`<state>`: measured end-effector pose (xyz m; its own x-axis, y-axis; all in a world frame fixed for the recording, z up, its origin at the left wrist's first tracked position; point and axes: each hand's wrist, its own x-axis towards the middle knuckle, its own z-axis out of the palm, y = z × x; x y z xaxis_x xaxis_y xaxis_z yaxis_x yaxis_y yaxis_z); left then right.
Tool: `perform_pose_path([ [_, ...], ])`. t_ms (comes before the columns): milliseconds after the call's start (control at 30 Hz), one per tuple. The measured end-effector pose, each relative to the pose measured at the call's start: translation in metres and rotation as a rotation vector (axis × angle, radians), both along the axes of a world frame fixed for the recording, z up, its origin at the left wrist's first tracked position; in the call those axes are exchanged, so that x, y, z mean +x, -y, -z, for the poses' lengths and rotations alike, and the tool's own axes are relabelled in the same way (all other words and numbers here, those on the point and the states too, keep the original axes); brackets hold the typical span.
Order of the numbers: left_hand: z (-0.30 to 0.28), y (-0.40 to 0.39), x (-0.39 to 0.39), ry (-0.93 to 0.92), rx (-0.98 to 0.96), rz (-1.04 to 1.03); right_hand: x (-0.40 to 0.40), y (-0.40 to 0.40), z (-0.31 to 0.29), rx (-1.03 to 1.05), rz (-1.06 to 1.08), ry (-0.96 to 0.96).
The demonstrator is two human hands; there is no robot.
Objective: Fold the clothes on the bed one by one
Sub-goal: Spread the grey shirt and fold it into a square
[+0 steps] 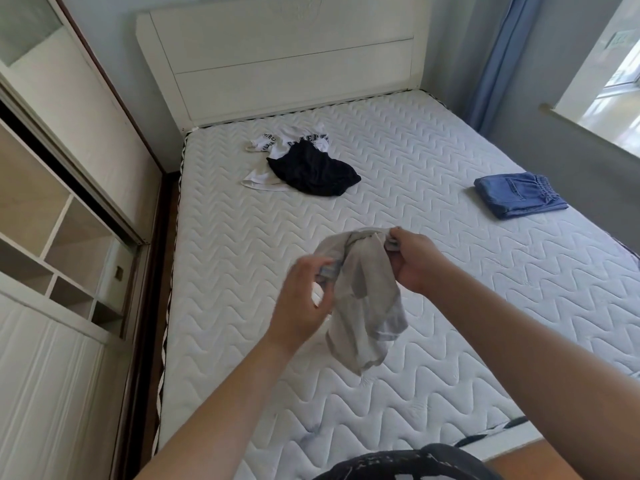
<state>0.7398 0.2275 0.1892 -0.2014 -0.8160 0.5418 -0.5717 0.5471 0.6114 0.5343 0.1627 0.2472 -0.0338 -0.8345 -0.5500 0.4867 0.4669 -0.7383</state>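
Head view showed both hands, left hand [300, 295] and right hand [414, 263], fingers pinching the grey garment's [363, 306] waistband to straighten it above the bed [433, 161], folded jeans [519, 195] at two o'clock

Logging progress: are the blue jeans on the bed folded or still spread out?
Folded. The blue jeans lie as a compact, layered rectangle near the right edge of the mattress, with the waistband on top.

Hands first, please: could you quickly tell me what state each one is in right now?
Left hand: closed, holding the grey garment.
Right hand: closed, pinching the same garment's top edge.
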Motion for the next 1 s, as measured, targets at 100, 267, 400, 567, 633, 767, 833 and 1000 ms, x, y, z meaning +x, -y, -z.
perform_pose_path([
  [100, 0.016, -0.005, -0.015, 0.278, 0.149, 0.122, 0.005, -0.001, -0.004, -0.004, -0.039, 0.061],
  [267, 0.010, 0.002, -0.033, 0.118, 0.112, -0.043, 0.006, -0.004, -0.010, -0.016, -0.109, 0.174],
  [400, -0.020, 0.011, -0.039, -0.007, 0.276, -0.114, 0.005, -0.009, -0.007, -0.017, -0.138, 0.210],
  [567, -0.031, 0.020, -0.035, -0.009, 0.256, -0.062, -0.002, -0.011, 0.005, -0.022, -0.158, 0.271],
  [633, -0.036, 0.020, -0.036, -0.157, 0.380, -0.100, -0.007, -0.014, 0.006, -0.070, -0.268, 0.169],
  [767, -0.044, 0.025, -0.038, -0.501, 0.562, -0.178, -0.012, -0.031, 0.022, -0.188, -0.464, -0.075],
  [833, -0.045, 0.025, -0.038, -0.564, 0.581, -0.199, -0.010, -0.045, 0.032, -0.216, -0.509, -0.133],
  [1000, -0.039, 0.018, -0.033, -0.561, 0.661, -0.189, -0.002, -0.054, 0.033, -0.289, -0.469, -0.449],
])
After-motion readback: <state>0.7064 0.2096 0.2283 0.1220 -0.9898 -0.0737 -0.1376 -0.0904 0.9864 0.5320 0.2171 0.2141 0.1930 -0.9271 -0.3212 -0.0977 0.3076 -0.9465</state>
